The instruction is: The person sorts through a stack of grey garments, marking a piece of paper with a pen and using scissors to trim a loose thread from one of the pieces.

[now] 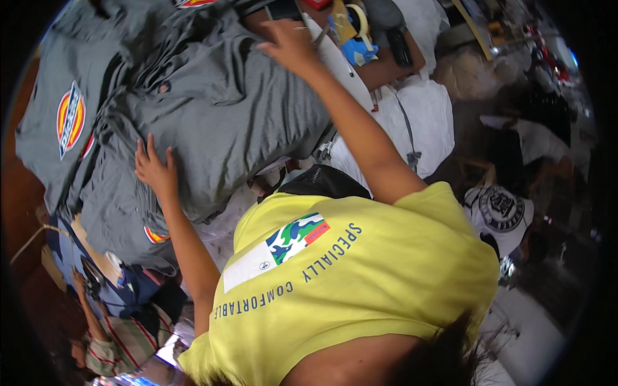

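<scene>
Several grey T-shirts lie in a loose, wrinkled heap in front of me. My left hand (154, 170) rests on the near left part of a grey T-shirt (257, 122), its fingers spread and nothing visible in them. Farther off, my right hand (293, 48) is stretched over the far right edge of the heap, beside a long white sheet (341, 67). Its fingers reach out leftward and look apart. Another grey T-shirt (45, 138) at the left carries a red, yellow and blue printed emblem (71, 120).
Beyond my right hand, a brown tabletop (383, 76) bears a roll of tape (362, 27) and a black handheld object (400, 48). White bags (428, 119) bulge to the right. A white cap (499, 217) lies farther right. At lower left another person in a striped shirt (125, 341) sits nearby.
</scene>
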Available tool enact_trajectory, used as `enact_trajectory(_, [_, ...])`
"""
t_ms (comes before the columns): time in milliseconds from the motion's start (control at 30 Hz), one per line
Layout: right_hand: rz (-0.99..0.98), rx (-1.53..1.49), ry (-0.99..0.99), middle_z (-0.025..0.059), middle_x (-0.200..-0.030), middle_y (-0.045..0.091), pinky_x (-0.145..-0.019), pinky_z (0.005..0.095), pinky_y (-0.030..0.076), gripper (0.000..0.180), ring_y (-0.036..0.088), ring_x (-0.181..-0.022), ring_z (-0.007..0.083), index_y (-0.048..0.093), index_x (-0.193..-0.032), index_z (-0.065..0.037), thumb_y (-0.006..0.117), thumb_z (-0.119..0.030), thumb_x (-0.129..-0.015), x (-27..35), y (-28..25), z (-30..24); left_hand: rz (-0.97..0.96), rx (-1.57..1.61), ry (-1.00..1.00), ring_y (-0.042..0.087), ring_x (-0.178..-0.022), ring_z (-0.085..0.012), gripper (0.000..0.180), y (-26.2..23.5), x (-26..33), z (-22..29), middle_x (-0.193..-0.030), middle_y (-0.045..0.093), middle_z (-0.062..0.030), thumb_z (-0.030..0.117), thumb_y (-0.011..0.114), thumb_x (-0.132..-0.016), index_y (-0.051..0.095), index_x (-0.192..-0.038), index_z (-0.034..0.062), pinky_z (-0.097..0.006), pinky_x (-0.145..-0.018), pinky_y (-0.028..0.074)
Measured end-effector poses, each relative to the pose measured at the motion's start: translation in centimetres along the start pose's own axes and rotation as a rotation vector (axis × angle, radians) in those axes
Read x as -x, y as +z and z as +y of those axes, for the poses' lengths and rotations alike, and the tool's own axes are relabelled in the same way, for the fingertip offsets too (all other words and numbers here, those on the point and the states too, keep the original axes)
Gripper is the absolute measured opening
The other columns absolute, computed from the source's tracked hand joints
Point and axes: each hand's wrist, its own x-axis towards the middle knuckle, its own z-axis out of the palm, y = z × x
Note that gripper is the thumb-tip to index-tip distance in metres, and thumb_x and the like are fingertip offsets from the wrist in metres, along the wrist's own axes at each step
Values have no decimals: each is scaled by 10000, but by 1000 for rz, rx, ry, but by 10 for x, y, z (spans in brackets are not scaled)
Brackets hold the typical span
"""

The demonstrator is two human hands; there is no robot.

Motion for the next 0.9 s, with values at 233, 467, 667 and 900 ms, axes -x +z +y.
enact_trajectory(233, [-183, -129, 406, 90, -795, 586, -705, 331, 457, 287, 582, -780, 253, 587, -923, -59, 709, -191, -700, 90, -71, 16, 208, 9, -178, 501, -926, -293, 263, -64, 102, -33, -1012, 525, -131, 208, 641, -775, 601, -1000, 77, -375, -787, 402])
enact_trajectory(467, [-168, -484, 740, 19, -693, 564, -605, 249, 429, 238, 522, -637, 108, 581, -865, 0, 709, -94, -687, 107, -56, 18, 244, 22, -239, 539, -848, -257, 210, -84, 106, -27, -917, 562, -78, 140, 642, -773, 625, -976, 87, -344, -691, 432])
enact_trajectory(667, [-184, -677, 735, -27, -704, 553, -646, 219, 406, 163, 500, -650, 85, 595, -861, 2, 661, -78, -735, 89, -95, -10, 273, 197, -251, 549, -820, -260, 200, -79, 109, -34, -907, 546, -96, 116, 634, -773, 623, -971, 89, -348, -647, 434])
enact_trajectory(900, [-203, -1122, 707, -52, -832, 566, -593, 156, 349, 211, 487, -716, 9, 546, -998, -93, 633, -115, -807, 86, -136, -76, 210, 121, -144, 520, -846, -307, 102, -80, 108, -38, -904, 531, -123, 103, 597, -796, 579, -883, 53, -370, -727, 416])
